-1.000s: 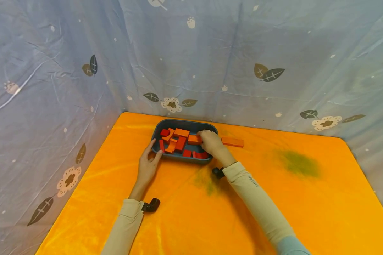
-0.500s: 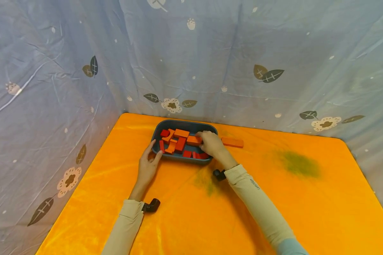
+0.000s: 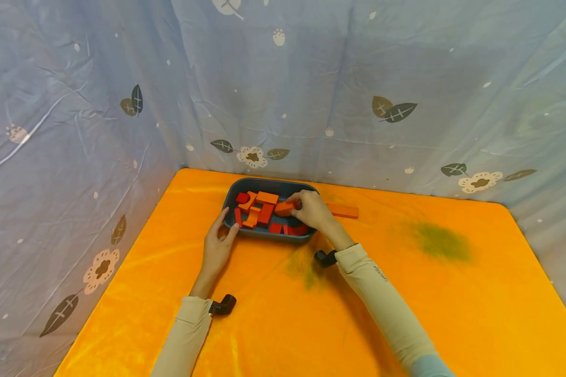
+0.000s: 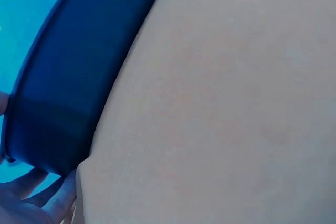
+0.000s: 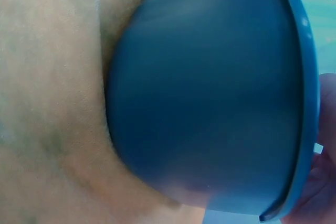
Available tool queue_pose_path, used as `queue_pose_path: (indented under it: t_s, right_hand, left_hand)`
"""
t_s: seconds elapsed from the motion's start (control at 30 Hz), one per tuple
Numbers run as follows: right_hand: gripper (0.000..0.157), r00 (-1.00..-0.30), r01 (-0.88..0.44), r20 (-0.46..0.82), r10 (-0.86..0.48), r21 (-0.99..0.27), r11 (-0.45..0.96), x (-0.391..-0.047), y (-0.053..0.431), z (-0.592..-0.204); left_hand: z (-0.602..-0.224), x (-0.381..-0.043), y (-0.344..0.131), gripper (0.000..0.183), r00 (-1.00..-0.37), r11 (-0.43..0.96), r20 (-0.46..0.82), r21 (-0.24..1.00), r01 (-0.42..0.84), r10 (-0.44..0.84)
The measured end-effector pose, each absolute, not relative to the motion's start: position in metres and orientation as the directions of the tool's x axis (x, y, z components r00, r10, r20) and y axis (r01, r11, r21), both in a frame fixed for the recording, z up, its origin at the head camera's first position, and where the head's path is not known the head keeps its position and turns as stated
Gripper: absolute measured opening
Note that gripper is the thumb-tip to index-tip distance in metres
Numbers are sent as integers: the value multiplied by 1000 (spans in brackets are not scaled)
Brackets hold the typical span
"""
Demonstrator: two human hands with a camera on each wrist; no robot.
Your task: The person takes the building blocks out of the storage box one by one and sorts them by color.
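A dark blue rectangular tub (image 3: pixel 273 237) holds several orange and red building blocks. My left hand (image 3: pixel 215 246) holds the tub's near left corner, thumb at the front rim and fingers along the left side. In the left wrist view its fingers (image 4: pixel 60 200) lie against the tub's end wall (image 4: pixel 79 72). Over the tub's right end, my right hand (image 3: pixel 311 209) pinches an orange block (image 3: pixel 283 209) between thumb and fingers. The tub's outer wall (image 5: pixel 210 87) fills most of the right wrist view, hiding the block there; part of the hand (image 5: pixel 326 124) shows beyond the rim.
A long orange block (image 3: pixel 343 210) lies on the yellow cloth (image 3: pixel 273 303) just right of the tub. Close behind the tub hangs a grey-blue curtain (image 3: pixel 302 104) with leaf and flower prints, and another stretch of it runs along the left side.
My right hand has shifted slightly, and the orange block in its fingers has moved a little left and tilted. The left hand keeps its place at the tub's corner.
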State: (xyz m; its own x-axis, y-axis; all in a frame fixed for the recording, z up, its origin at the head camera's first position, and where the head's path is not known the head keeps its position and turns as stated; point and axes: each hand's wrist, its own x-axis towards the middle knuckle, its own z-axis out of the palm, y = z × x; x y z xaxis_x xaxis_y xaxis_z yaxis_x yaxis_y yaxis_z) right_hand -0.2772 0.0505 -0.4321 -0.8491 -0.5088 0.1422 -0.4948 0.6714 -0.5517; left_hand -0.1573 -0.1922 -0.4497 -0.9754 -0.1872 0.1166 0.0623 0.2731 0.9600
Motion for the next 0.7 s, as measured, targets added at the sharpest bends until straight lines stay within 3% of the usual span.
queue_pose_path:
  t_s: [0.37,0.7]
  right_hand:
    - [28,-887,-405,115,-446,-656,636,-275,57,-428]
    - [30,-918,-343,156,-365,-777,528,-274,73,-427]
  left_hand:
    - [-487,-171,-203,57,-973,267,100,963,41,-210]
    - [-452,-157,-191,56,-976,265,105,963,52,-189]
